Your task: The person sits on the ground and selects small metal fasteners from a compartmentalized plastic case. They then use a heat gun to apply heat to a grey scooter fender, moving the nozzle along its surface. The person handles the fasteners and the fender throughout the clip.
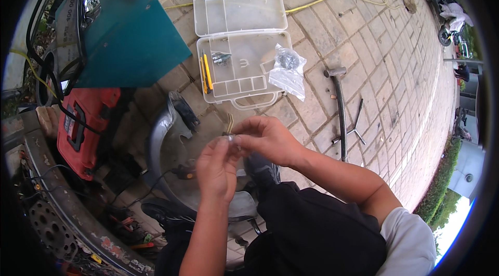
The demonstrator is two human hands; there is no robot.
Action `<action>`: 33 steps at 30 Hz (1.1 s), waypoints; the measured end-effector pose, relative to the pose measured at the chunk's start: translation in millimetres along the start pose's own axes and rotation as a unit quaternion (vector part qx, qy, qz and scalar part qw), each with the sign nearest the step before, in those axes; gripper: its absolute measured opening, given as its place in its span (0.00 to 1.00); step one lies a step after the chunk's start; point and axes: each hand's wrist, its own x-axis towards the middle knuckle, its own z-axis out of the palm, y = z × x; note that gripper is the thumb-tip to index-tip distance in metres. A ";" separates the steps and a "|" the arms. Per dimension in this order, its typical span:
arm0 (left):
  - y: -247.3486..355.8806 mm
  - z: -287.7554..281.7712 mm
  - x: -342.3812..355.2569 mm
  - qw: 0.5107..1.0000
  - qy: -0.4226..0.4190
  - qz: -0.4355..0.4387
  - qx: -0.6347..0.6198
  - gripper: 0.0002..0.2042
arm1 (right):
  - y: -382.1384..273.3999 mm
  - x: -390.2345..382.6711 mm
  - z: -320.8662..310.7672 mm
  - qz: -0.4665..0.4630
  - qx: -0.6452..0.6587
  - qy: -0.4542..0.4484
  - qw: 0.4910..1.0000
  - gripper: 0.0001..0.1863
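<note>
Both my hands meet in front of me above a curved silver panel (156, 143) that looks like a vehicle fender. My left hand (215, 167) and my right hand (267, 138) are closed, fingertips pinched together around a small metal piece (231, 138). Two thin brass-coloured prongs (230, 119) stick up beyond the fingertips; whether they belong to that piece I cannot tell. Fingers hide most of it. Beneath my left hand a dark corded tool (183, 173) lies inside the fender's curve, partly covered.
An open clear plastic organizer case (239, 31) lies ahead, holding a yellow cutter (208, 72). A plastic bag (287, 82) rests on its right edge. Rightward lie a hammer (340, 104) and a three-armed wrench (356, 129). Left are a red tool case (86, 135) and a teal panel (138, 37).
</note>
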 end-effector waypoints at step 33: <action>106.4 -66.8 -161.4 0.997 0.036 -0.059 -0.038 0.09 | -18.8 219.5 -70.6 -0.293 -0.606 0.114 0.730 0.19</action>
